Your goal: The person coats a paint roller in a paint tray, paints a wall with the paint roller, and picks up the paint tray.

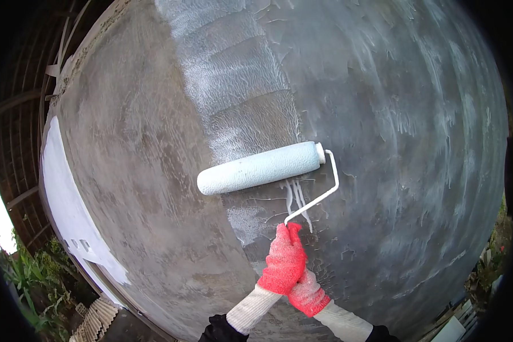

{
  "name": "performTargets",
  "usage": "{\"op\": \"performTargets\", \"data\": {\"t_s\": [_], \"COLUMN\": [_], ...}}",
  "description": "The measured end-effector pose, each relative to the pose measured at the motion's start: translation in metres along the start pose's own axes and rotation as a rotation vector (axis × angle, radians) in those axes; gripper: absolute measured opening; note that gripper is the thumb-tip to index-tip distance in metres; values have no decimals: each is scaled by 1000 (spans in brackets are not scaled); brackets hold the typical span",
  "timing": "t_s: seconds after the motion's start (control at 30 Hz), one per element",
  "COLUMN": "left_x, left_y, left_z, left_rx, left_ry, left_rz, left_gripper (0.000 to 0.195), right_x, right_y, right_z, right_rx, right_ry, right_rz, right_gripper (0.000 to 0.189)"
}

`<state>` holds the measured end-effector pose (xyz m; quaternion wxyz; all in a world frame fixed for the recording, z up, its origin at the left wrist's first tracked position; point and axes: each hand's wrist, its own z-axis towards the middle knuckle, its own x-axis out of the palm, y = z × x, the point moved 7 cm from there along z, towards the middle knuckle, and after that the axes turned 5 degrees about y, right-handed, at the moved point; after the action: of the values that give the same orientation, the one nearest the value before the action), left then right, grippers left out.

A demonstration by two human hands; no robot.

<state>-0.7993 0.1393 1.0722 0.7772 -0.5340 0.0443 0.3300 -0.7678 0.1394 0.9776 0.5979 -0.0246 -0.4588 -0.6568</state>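
Note:
Both of my hands grip the handle of a paint roller, and the handle itself is hidden inside them. My left hand (283, 261), in a red-coated knit glove, is the upper one, just below the bent white wire frame (337, 181). Lower and to the right, my right hand (309, 294) wears a matching glove and sits against the left. The wet, whitish roller sleeve (260, 167) lies tilted across a grey plastered wall (145, 149), its right end higher. Above it runs a wet whitish paint strip (243, 72). Thin paint drips (299, 196) trail below the sleeve.
White paint (64, 188) covers a wall edge at the left. Dark roof sheeting (17, 98) hangs beyond it, with green plants (47, 273) beneath. Corrugated sheet pieces (95, 318) lie at the lower left. Boards (451, 329) rest at the wall's foot, lower right.

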Motion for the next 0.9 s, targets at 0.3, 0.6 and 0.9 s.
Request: {"op": "performTargets", "data": {"t_s": [0.3, 0.6, 0.9], "left_x": [-51, -60, 59], "left_y": [-106, -165, 105], "left_z": [74, 110, -30], "left_rx": [234, 325, 263], "left_ry": [-156, -158, -78], "left_rz": [177, 184, 201], "left_gripper": [31, 31, 15], "right_x": [34, 76, -41], "right_y": [79, 157, -53], "right_z": [91, 118, -37], "right_rx": [-266, -290, 105], "right_ry": [-103, -180, 182], "right_rz": [-715, -1084, 912], "right_gripper": [52, 57, 42]}}
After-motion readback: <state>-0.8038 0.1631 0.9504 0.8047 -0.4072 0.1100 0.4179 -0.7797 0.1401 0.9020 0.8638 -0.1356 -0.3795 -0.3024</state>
